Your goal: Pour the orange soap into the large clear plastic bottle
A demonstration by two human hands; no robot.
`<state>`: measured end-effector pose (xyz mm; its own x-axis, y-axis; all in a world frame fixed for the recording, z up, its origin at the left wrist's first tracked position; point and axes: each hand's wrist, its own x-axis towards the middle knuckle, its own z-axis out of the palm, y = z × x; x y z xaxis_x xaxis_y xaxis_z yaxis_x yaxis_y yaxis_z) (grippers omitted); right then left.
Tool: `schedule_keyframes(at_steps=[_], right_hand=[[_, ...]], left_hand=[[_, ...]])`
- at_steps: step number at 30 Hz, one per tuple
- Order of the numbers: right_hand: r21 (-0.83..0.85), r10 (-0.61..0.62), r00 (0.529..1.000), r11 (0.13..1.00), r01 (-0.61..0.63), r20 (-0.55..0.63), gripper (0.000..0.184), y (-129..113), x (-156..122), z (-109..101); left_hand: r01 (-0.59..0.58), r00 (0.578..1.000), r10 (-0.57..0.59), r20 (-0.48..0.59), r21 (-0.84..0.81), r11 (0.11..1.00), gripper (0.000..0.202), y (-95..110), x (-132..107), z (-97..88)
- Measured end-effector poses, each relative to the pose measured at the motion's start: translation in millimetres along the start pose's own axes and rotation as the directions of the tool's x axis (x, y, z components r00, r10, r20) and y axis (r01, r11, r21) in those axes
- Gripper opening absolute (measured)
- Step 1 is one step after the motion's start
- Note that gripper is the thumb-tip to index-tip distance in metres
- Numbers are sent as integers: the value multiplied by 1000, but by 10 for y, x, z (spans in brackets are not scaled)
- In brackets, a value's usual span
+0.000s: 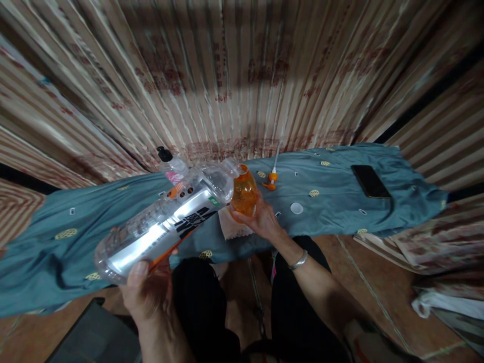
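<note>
My left hand [151,282] is wrapped round the lower part of a large clear plastic bottle [162,227] with a silver label. The bottle is tilted, its neck up and to the right. Its mouth is at the top of a small orange see-through bottle [244,194], which my right hand [262,217] grips from the right side. Whether liquid passes between the two cannot be seen. An orange pump head [272,179] with a pale tube lies on the cloth beyond my right hand. Close by is a round white disc [297,207].
A teal patterned cloth [333,201] covers the narrow table. Behind the large bottle stands a clear bottle with a black top [174,164]. A pink cloth [231,227] lies under the orange bottle. A black phone [369,181] rests at the right. Striped curtains [234,75] hang behind.
</note>
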<state>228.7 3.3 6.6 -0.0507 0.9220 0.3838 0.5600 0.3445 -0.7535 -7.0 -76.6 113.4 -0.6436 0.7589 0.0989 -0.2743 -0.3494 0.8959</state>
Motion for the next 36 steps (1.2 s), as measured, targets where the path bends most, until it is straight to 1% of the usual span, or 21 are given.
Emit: schedule_keyframes(at_steps=[5,11,16,18,26,32,36], right_hand=[[22,28,1000,999,-29,9,93,31,-8,15],[22,23,1000,999,-23,2,88,55,-12,37],[8,-4,1000,1000,4,-1,90,65,-15,43],[2,-1,1000,1000,1,2,93,60,-15,42],[-17,-12,1000,1000,12,-16,93,47,-25,47],[-20,-21,999,1000,20,-29,89,44,-33,55],[-11,-18,999,1000,18,-27,86,24,-31,54]], left_hand=[[18,1000,-18,-16,13,1000,83,-7,8,3],[11,1000,-11,-23,16,1000,86,-8,11,-19],[-7,1000,7,-2,14,1000,101,6,14,-6],[-7,1000,7,2,17,1000,104,16,14,2],[10,999,-9,-36,30,1000,99,33,-3,1],[24,998,-22,-57,24,999,103,23,-7,-37],[24,998,-22,-61,24,999,99,41,-12,-33]])
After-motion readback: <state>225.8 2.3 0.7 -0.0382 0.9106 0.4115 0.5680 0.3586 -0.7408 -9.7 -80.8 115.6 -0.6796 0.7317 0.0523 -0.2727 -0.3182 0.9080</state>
